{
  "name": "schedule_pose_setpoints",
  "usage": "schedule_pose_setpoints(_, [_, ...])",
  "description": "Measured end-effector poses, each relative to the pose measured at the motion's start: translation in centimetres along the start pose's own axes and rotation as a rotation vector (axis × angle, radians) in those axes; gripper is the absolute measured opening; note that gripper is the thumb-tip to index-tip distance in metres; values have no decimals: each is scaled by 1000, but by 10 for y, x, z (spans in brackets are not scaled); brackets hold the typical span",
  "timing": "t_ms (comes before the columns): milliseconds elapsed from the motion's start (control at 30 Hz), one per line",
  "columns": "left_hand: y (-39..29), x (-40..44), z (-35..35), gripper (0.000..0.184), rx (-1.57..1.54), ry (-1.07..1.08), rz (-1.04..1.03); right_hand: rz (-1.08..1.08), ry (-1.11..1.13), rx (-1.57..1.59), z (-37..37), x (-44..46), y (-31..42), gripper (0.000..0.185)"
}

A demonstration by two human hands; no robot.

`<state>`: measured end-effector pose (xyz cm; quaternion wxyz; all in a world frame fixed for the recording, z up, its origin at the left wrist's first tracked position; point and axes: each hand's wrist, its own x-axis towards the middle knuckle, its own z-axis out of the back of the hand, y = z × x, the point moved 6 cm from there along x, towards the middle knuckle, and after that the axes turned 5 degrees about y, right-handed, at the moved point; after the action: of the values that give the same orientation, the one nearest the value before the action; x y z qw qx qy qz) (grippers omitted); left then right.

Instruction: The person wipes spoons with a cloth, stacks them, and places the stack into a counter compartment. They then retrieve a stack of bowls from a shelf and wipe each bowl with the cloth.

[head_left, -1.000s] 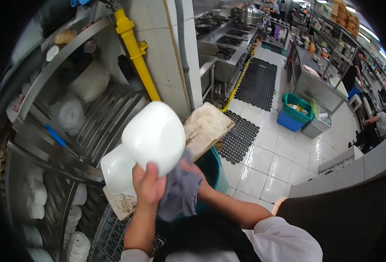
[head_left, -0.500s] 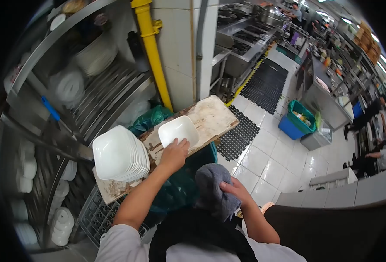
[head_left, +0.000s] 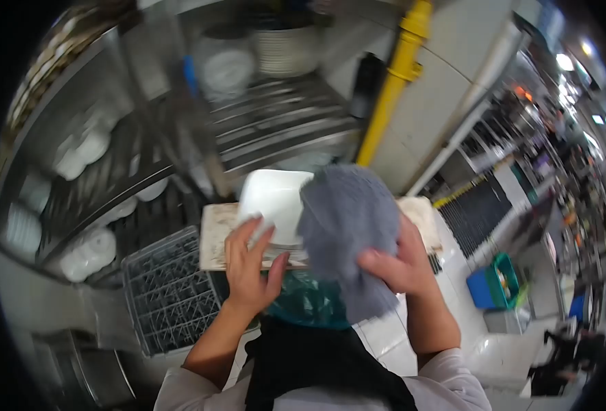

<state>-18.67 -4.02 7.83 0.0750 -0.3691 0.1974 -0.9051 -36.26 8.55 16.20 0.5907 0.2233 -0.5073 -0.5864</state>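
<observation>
A grey cloth [head_left: 351,233] hangs from my right hand [head_left: 399,264], whose fingers are closed round it. White square bowls [head_left: 275,198] stand stacked on a worn wooden board [head_left: 217,236], partly hidden by the cloth. My left hand [head_left: 251,267] is at the near left side of the stack with its fingers apart; whether the fingertips touch the bowls is blurred. Below the board is a bin lined with green plastic [head_left: 310,298].
A grey dish rack [head_left: 173,291] lies left of the board. Metal shelves [head_left: 282,127] with white dishes rise behind and to the left. A yellow pipe [head_left: 395,79] runs up the wall. A blue bin [head_left: 481,288] stands on the floor at right.
The view has turned left toward the shelves. My left hand has left the single bowl and moved to the stack. My right hand has brought the cloth up beside the stack.
</observation>
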Motion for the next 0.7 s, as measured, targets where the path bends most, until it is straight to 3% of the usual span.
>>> schedule_pose_setpoints(33, [15,0,22,85,126,-108,191,36,53,25,-8,29,1,80])
schedule_pose_setpoints(100, [55,-4,14,107,78,-83,364,68,120,-526,-36,81,0,79])
schedule_pose_setpoints(167, [83,-12,-6,121,-165,11,433,214,318,-820,-68,113,-31,82])
schedule_pose_setpoints(233, [83,-5,-4,123,-281,129,421,120,592,-1067,-103,129,-62,90])
schedule_pose_setpoints(333, [87,-8,-4,124,-332,124,497,107,723,-1201,-129,129,-78,97])
schedule_pose_setpoints(567, [87,-11,-8,124,-310,52,475,17,942,-1041,-124,115,-72,97])
schedule_pose_setpoints(633, [86,-10,-10,127,-357,67,501,-16,1006,-874,-126,113,-53,89])
schedule_pose_setpoints(667, [88,-10,-9,127,-371,35,506,183,888,-810,-125,112,-49,73])
schedule_pose_setpoints(700, [90,-9,-9,128,-383,3,511,164,861,-822,-117,112,-50,73])
